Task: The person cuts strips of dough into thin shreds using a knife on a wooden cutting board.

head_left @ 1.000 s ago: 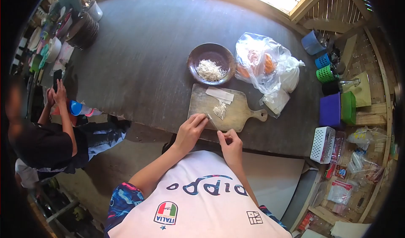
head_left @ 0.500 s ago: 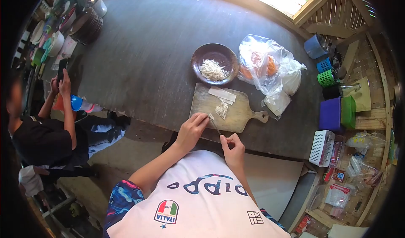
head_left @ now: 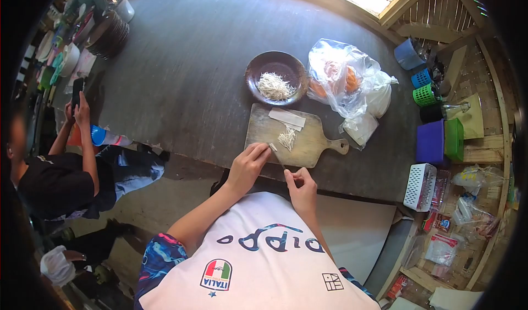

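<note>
A wooden cutting board point(head_left: 311, 139) with a handle lies at the near edge of the dark table. My left hand point(head_left: 248, 166) is at its lower left corner, fingers pinched on a small white piece point(head_left: 273, 147) of food too small to name. Held in my right hand point(head_left: 302, 183) is a thin knife point(head_left: 279, 160), its blade slanting toward the left fingertips. On the board are a pile of thin white strips point(head_left: 286, 138) and flat white slabs point(head_left: 287, 118). Beyond it, a dark brown plate point(head_left: 254, 92) bears a heap of similar white shreds point(head_left: 275, 87).
Clear plastic bags point(head_left: 338, 82) with orange items stand right of the plate. Stacked brown plates point(head_left: 110, 35) are at the far left. Another person point(head_left: 58, 181) on the left holds a phone point(head_left: 77, 90). Baskets and boxes point(head_left: 421, 186) line the right wall.
The view has shifted slightly, so the board and plate sit a little higher and further left. Both hands stay close together at the board's near edge, the knife still in the right.
</note>
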A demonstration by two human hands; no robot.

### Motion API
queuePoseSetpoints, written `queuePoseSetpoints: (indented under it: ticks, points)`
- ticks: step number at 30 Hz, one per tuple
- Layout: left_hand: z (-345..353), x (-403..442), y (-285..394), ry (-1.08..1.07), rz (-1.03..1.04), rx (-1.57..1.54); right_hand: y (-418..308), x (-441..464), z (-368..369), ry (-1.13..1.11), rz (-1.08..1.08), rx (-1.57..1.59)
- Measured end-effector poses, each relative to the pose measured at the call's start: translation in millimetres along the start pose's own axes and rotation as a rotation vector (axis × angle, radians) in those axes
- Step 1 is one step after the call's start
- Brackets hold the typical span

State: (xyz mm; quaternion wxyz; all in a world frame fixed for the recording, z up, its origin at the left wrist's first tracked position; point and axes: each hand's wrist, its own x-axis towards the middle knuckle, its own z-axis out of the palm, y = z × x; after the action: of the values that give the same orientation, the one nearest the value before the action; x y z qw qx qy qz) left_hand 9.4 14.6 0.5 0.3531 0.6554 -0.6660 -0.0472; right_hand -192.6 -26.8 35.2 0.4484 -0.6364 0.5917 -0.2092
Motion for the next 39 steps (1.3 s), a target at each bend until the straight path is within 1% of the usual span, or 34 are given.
queuePoseSetpoints:
  ticks: [5,8,14,17,20,23,26,29,35,39]
  points:
    - [-1.4,1.4,0.3,0.002,-0.012,-0.008,1.2,11.3,10.8,0.013,-0.06,0.033]
    - [-1.7,-1.2,-1.0,0.013,-0.007,0.004,4.9,-0.6,1.2,-0.002,0.02,-0.018]
    - [-2.2,-1.3,0.3,-0.001,-0.022,-0.001,4.1,6.4,8.2,-0.015,-0.024,0.041]
    - [-2.3,0.2,0.6,0.008,-0.014,-0.003,4.6,10.6,11.2,-0.004,-0.047,0.013]
    - [-1.3,-1.6,-2.5,0.032,0.005,0.017,12.4,-0.3,3.8,-0.003,-0.023,0.036]
    - [-0.5,-0.9,1.4,0.027,-0.009,-0.007,9.8,-3.7,1.7,0.008,0.003,-0.017]
    - [-1.0,-2.9,1.2,0.022,-0.03,-0.008,1.0,5.2,8.4,-0.003,-0.033,0.026]
    - [-0.6,-0.9,1.7,0.033,-0.023,0.005,3.5,10.9,11.8,0.012,-0.055,-0.003]
    - [-1.6,-2.9,1.1,0.019,-0.011,0.018,6.5,-4.2,-4.0,-0.015,0.024,-0.04]
    - [-2.5,-2.2,1.3,0.009,-0.036,0.001,3.1,3.8,7.9,0.008,-0.028,0.008]
